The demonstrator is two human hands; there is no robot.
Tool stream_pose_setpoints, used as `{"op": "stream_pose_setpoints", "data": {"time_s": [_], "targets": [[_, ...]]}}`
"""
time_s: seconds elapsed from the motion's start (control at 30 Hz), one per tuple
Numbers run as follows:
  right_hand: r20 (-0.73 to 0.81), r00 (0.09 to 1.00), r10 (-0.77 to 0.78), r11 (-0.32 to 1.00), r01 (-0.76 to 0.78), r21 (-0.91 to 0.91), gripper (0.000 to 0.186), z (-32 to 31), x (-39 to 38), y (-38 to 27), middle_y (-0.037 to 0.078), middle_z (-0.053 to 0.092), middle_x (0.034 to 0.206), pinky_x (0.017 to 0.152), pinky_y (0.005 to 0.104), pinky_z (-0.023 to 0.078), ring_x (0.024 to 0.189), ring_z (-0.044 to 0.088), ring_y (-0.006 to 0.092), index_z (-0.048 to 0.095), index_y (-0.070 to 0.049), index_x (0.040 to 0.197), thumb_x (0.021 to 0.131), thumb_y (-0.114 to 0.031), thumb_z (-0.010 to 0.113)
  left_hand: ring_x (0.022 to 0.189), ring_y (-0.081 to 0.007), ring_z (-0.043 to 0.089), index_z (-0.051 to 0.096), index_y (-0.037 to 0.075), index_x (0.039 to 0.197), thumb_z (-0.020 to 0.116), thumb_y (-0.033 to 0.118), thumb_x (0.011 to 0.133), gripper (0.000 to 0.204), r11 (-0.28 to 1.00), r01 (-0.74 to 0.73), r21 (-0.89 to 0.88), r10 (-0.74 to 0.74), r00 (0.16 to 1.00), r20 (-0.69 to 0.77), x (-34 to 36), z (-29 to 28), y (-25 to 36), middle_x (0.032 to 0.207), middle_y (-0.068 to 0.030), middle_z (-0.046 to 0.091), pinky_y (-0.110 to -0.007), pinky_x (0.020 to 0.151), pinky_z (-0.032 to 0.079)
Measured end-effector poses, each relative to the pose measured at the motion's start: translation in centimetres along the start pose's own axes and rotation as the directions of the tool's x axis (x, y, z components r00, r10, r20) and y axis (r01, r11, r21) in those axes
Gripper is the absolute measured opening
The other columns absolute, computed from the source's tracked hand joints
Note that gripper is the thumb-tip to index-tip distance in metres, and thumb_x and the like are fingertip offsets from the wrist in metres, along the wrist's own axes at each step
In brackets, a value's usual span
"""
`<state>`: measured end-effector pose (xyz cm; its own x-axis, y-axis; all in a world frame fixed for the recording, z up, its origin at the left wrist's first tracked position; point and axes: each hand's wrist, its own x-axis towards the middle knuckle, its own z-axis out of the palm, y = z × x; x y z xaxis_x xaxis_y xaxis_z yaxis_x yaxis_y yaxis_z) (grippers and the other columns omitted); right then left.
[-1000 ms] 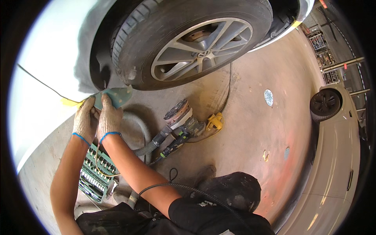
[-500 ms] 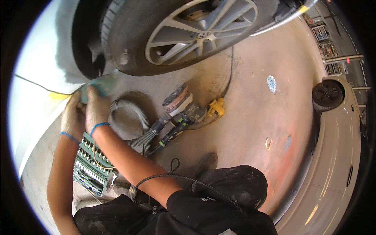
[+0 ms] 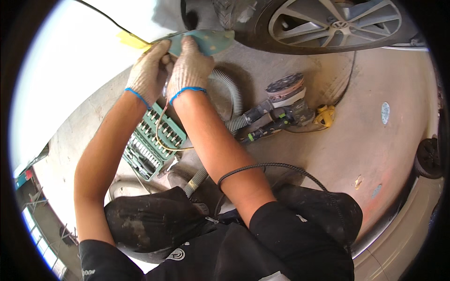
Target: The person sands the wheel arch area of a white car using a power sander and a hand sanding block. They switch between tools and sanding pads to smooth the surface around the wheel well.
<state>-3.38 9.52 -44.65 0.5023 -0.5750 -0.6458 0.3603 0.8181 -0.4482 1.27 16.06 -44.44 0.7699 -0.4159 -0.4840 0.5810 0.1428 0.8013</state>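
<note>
Both my hands wear knitted white gloves with blue cuffs and are raised to the lower edge of a white car body panel [image 3: 89, 61]. My right hand [image 3: 191, 68] is closed on a flat, teal, see-through sheet [image 3: 213, 42], thumb on top, fingers hidden beneath. Beside it, my left hand [image 3: 147, 70] is closed at the sheet's left end, next to yellow tape [image 3: 133, 41] on the panel. What its fingers hold is hidden. A small shiny piece shows between my wrists, with a thin pale tube [image 3: 158, 129] hanging below it.
Under my forearms lies an open green socket set case [image 3: 154, 140]. A sander [image 3: 286, 93] with a grey hose [image 3: 229, 89] lies on the floor, near a yellow object [image 3: 324, 116]. A car wheel [image 3: 335, 25] stands at the upper right, another car [image 3: 398, 243] at the lower right.
My view has swung left, so the wheel, sander and case sit further right in the picture. Both hands stay at the panel edge with the teal sheet.
</note>
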Motion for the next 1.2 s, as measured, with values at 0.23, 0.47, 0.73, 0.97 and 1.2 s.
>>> {"op": "stream_pose_setpoints", "data": {"time_s": [0.23,0.47,0.73,0.97,1.2], "targets": [[0.063,0.996,0.056,0.992,-0.063,0.114,0.029,-0.5,0.8,-2.4,0.017,0.06,0.097,0.055,0.0278,0.055,0.068,0.064,0.0214,0.051,0.009,0.107,0.091,-0.013,0.058,0.06,-0.0109,0.05,0.059,0.006,0.092,0.065,0.014,0.093,0.01,1.0,-0.018,0.012,0.018,1.0,0.02,0.1,2.7,-0.6,0.069,0.0,0.054,-0.024,0.056,0.044],[0.098,0.986,0.133,0.979,-0.146,0.144,0.023,-0.6,0.5,-1.9,0.014,0.063,0.095,0.06,0.029,0.054,0.069,0.064,0.0229,0.054,0.003,0.107,0.091,-0.013,0.06,0.061,-0.0105,0.049,0.058,0.003,0.091,0.059,0.014,0.095,0.011,0.991,-0.037,0.131,0.04,0.999,-0.025,-0.9,2.3,-0.1,0.068,-0.0008,0.052,-0.024,0.056,0.043],[0.154,0.985,0.081,0.985,-0.103,0.139,0.023,-0.5,-0.5,-0.6,0.013,0.061,0.1,0.07,0.0339,0.056,0.085,0.063,0.0246,0.054,0.003,0.107,0.094,-0.015,0.057,0.06,-0.0109,0.049,0.06,0.002,0.089,0.062,0.014,0.092,0.013,0.989,-0.111,0.093,0.108,0.994,0.032,-1.0,0.8,0.2,0.069,-0.0016,0.056,-0.026,0.056,0.04],[0.056,0.99,0.132,0.973,-0.14,0.184,0.028,0.8,-1.7,1.5,0.014,0.061,0.097,0.066,0.0341,0.056,0.081,0.063,0.0233,0.052,-0.002,0.117,0.092,-0.012,0.061,0.06,-0.0109,0.05,0.059,0.002,0.088,0.063,0.012,0.09,0.011,0.993,-0.099,0.061,0.104,0.992,-0.077,-1.2,-0.8,0.9,0.069,-0.0026,0.055,-0.026,0.054,0.041],[0.034,0.996,0.08,0.985,-0.084,0.15,0.042,1.1,-1.8,0.6,0.014,0.061,0.094,0.057,0.0278,0.053,0.067,0.06,0.0164,0.046,0.009,0.123,0.093,-0.017,0.059,0.059,-0.0118,0.051,0.059,0.003,0.084,0.064,0.011,0.089,0.011,0.993,-0.065,0.098,0.064,0.998,0.018,-1.0,-0.7,1.0,0.068,-0.0024,0.056,-0.026,0.055,0.042]]}}
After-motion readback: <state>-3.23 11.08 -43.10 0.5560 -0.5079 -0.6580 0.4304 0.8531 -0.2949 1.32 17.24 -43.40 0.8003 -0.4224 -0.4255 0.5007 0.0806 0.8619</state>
